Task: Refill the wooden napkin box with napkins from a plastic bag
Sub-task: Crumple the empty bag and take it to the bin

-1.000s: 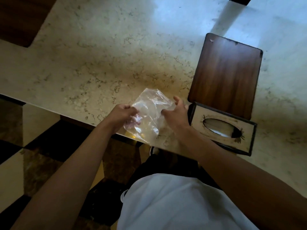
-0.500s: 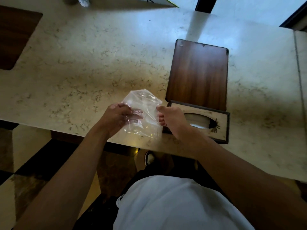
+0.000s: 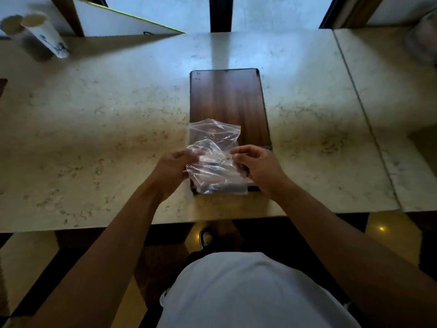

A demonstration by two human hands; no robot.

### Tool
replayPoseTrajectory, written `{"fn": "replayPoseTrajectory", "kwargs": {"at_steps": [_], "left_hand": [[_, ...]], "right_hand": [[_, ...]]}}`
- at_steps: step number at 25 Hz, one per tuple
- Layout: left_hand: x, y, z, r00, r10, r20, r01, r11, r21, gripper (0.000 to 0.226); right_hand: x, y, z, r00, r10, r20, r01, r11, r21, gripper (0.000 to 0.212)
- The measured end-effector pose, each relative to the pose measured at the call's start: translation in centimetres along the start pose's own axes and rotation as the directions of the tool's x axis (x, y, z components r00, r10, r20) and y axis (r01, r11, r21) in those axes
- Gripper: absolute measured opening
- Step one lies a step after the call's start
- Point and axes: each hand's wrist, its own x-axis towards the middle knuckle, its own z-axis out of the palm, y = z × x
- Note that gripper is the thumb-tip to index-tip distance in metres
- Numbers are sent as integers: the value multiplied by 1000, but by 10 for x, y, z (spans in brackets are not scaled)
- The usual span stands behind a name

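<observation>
Since the earlier frames both hands and the plastic bag [image 3: 214,157] have shifted from left of the wooden napkin box [image 3: 228,100] to directly over its near end; the head view has also swung, so the box now sits centred and squared to the counter edge.

Left hand [image 3: 171,168]: fingers closed, pinching the bag's left edge. Right hand [image 3: 259,165]: fingers curled, pinching the bag's right edge. Bag is clear, crumpled, stretched between the two hands, its upper corner standing up over the dark wood.

Box lies on the marble counter [image 3: 106,138], near the front edge. Its dark brown panel [image 3: 229,95] faces up and stretches away from the person. The lighter end with the oval slot is mostly covered by the bag and the hands; only a dark strip of its near side [image 3: 254,188] shows under the right hand.

Bag contents: possibly something pale folded inside, but the film is glossy and wrinkled, so I cannot tell whether napkins are in it.

Elsewhere on the counter: a white paper cup [image 3: 45,35] far left at the back, blurred, beside a tilted white board [image 3: 123,23]. A seam [image 3: 369,129] in the stone runs down the right side. White shirt [image 3: 248,294] fills the bottom of the view, dark tiled floor [image 3: 35,268] below the counter edge.
</observation>
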Motion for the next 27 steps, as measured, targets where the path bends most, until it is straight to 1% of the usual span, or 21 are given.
{"fn": "replayPoseTrajectory", "kwargs": {"at_steps": [1, 2, 4, 6, 9, 12, 15, 17, 18, 20, 22, 23, 25, 27], "left_hand": [[2, -1, 9, 999, 29, 31, -31, 997, 67, 21], [5, -1, 17, 997, 37, 74, -44, 995, 92, 21], [11, 0, 37, 987, 21, 160, -39, 993, 112, 22], [18, 3, 58, 972, -9, 235, -21, 992, 123, 18], [25, 6, 87, 952, -38, 304, 4, 994, 113, 18], [27, 9, 110, 953, -33, 302, -18, 986, 167, 19], [29, 11, 135, 956, -2, 293, -69, 970, 233, 20], [30, 11, 151, 952, -6, 307, -74, 966, 249, 20], [30, 10, 159, 948, -8, 318, -77, 965, 252, 20], [30, 7, 176, 945, -9, 327, -74, 968, 239, 21], [31, 3, 196, 954, -40, 298, -22, 979, 202, 23], [32, 2, 205, 961, -73, 268, 24, 983, 183, 28], [33, -3, 226, 964, -134, 229, 96, 981, 170, 38], [35, -9, 241, 955, -185, 230, 145, 973, 180, 37]], "right_hand": [[-2, 2, -11, 999, -11, -31, 12, 1000, 11, 12], [-5, 4, -21, 998, -16, -62, 17, 1000, 24, 13], [-12, 7, -43, 991, -20, -134, 29, 997, 67, 17], [-21, 10, -64, 978, -15, -208, 40, 993, 113, 19], [-33, 15, -93, 963, -36, -267, 81, 984, 157, 18], [-44, 20, -114, 953, -39, -300, 99, 977, 188, 14], [-56, 23, -136, 944, 23, -331, 24, 990, 137, 13], [-66, 25, -149, 942, 65, -330, -21, 991, 134, 13], [-71, 25, -154, 939, 79, -335, -25, 986, 164, 14], [-78, 26, -163, 926, 97, -365, 9, 960, 279, 18], [-84, 30, -171, 908, 104, -407, 74, 915, 398, 27], [-87, 33, -175, 900, 100, -425, 101, 899, 426, 31], [-92, 41, -185, 888, 86, -451, 140, 884, 445, 37], [-97, 51, -194, 875, 83, -477, 161, 880, 448, 42]]}}
